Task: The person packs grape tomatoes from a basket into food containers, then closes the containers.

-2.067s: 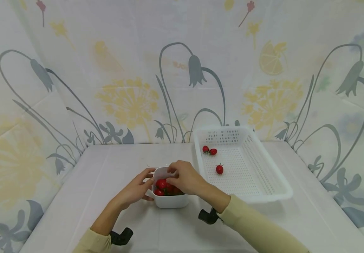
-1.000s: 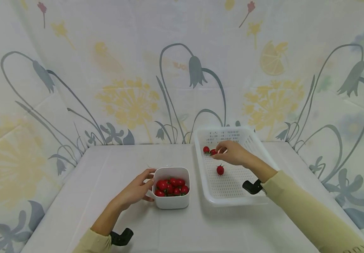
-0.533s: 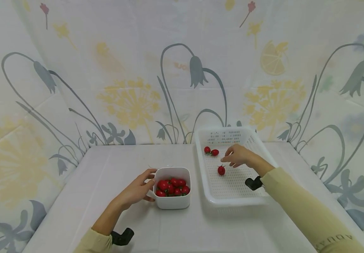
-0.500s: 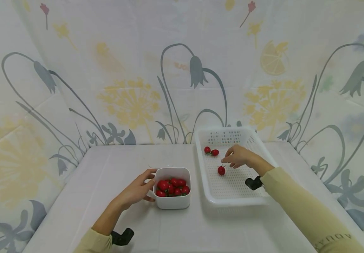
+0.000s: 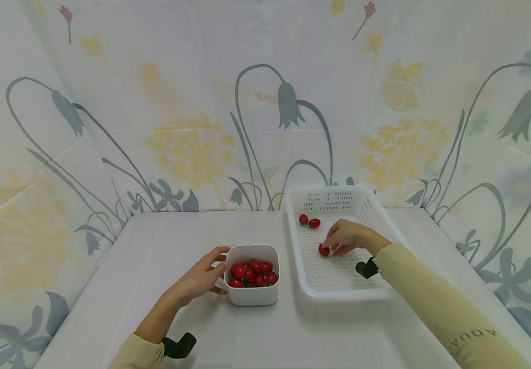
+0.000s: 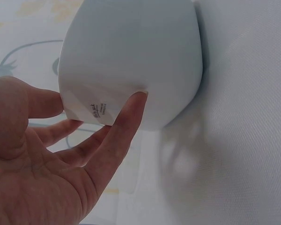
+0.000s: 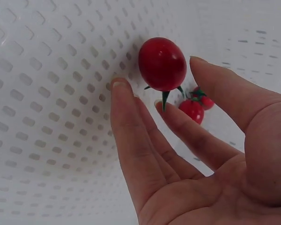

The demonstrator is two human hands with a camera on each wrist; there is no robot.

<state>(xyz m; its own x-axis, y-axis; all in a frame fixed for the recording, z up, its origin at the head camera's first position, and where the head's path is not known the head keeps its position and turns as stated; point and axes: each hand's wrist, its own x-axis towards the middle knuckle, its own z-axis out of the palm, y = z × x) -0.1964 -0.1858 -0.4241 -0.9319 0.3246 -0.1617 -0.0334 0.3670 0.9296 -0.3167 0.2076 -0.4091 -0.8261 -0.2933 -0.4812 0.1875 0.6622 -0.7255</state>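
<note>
**Right hand closes in on the lone tomato in the basket**

A white table (image 5: pixel 256 333) carries a perforated white basket (image 5: pixel 385 241) on the right and, just left of it, a small white bowl (image 5: pixel 251 296) heaped with cherry tomatoes (image 5: pixel 251 271). Two more tomatoes (image 5: pixel 309 222) lie together near the basket's far end.

The right hand (image 5: pixel 350 237) sits inside the basket, fingers relaxed and spread, grasping nothing. The single cherry tomato (image 5: pixel 323 250) lies on the basket floor right at its fingertips, on the side toward the bowl. In the right wrist view that tomato (image 7: pixel 162 63) sits between thumb and forefinger with gaps on both sides, its stem pointing back toward the palm; whether any finger touches it I cannot tell.

The left hand (image 5: pixel 199 277) rests with straight fingers against the bowl's outer wall (image 6: pixel 131 56), steadying it, and is well apart from the tomato.

Half a second ago the right hand hovered farther back in the basket; it has since drawn nearer and lower toward the tomato. The left hand has stayed put.
</note>
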